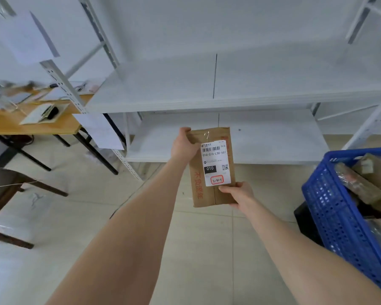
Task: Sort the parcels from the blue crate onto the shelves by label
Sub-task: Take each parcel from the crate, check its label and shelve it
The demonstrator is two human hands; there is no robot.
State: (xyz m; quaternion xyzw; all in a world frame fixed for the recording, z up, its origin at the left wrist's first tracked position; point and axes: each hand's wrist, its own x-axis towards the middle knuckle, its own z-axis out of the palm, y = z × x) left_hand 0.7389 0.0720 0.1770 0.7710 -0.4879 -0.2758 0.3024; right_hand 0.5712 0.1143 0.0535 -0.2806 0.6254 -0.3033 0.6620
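A flat brown parcel is held up in front of the white shelf unit. Its white label shows a barcode, "010" and a handwritten "3-4-1" in a red box. My left hand grips the parcel's upper left edge. My right hand pinches its lower right corner, thumb on the front. The blue crate stands at the right edge with several brown parcels inside. The lower shelf board lies just behind the parcel.
A wooden table with papers and small items stands at the left. A dark chair is below it. Paper sheets hang on the shelf's left upright. A black object sits under the crate. Tiled floor spreads below.
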